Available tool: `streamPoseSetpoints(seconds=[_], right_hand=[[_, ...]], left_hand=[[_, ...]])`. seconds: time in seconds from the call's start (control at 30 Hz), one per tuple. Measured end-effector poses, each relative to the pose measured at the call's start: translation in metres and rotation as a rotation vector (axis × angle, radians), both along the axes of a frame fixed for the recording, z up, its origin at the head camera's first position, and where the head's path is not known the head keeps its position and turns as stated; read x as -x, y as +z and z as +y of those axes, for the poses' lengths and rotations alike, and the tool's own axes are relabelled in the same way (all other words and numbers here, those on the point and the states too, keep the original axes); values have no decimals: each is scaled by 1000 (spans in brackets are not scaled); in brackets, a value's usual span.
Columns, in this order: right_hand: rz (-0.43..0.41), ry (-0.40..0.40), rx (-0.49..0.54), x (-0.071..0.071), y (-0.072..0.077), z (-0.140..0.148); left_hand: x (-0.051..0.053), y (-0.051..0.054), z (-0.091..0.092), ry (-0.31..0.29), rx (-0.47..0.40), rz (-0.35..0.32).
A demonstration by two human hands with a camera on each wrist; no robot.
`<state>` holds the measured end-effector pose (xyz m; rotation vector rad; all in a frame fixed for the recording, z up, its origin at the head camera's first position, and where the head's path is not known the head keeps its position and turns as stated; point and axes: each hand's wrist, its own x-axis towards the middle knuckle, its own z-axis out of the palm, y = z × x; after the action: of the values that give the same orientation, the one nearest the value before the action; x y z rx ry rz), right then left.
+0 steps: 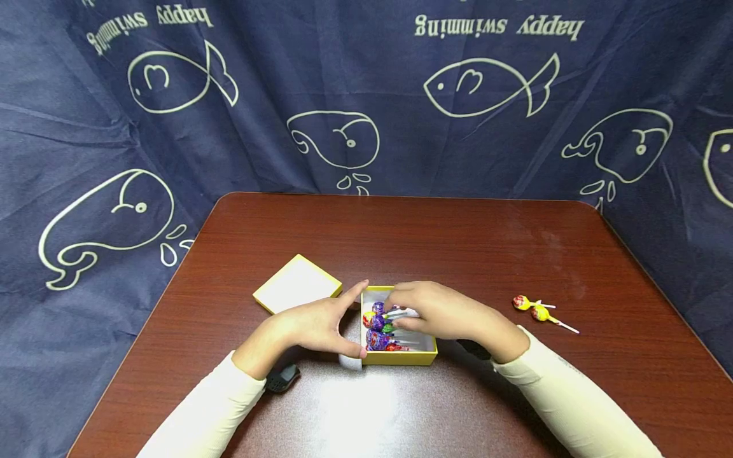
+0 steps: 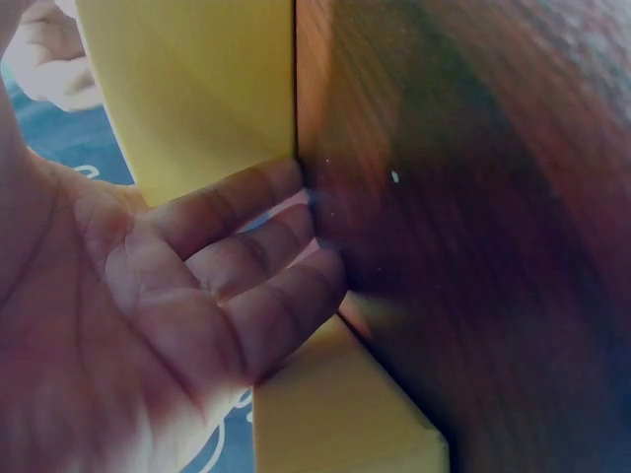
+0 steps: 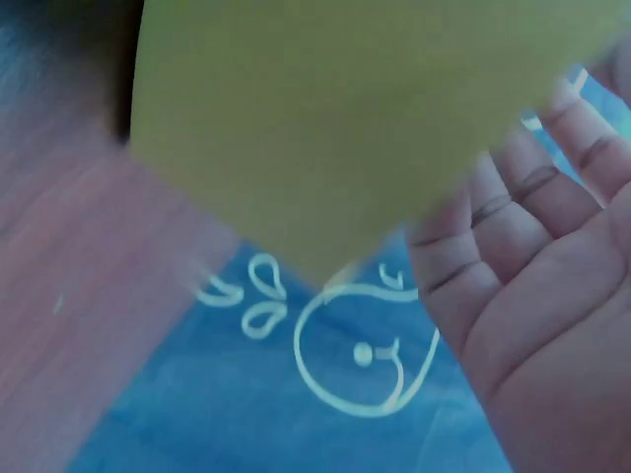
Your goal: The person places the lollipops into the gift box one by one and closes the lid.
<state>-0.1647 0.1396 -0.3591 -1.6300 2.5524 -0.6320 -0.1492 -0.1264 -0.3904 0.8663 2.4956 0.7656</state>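
Note:
A yellow box with a pale inside stands on the table, holding several wrapped lollipops in purple, red, yellow and green. Their heads lie towards the left wall and their white sticks point right. My left hand spans the box's left end, thumb at the near corner and index finger by the far one, fingers fairly straight. Over the box's right side, my right hand reaches in, its thumb and index finger apart among the lollipops. In the right wrist view, its other fingers extend beside the yellow wall.
A box lid with a yellow rim lies behind my left hand. Two yellow-and-red lollipops rest on the table at the right. A dark blue cloth with fish and whale drawings hangs behind.

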Motion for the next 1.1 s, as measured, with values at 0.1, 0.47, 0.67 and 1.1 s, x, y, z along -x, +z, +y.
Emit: streamPoseSetpoints(seconds=[0.1,0.47,0.67,1.1], right_hand=[[-5,-39,44,-1,5,16],[12,-262,145,5,9,87],[13,-371,153,5,9,121],[-301,-577,85,9,-6,168]], left_hand=[[0,0,1,5,3,-1],[-2,1,1,17,13,-1],[-2,2,2,18,16,5],[-2,1,1,16,14,6]])
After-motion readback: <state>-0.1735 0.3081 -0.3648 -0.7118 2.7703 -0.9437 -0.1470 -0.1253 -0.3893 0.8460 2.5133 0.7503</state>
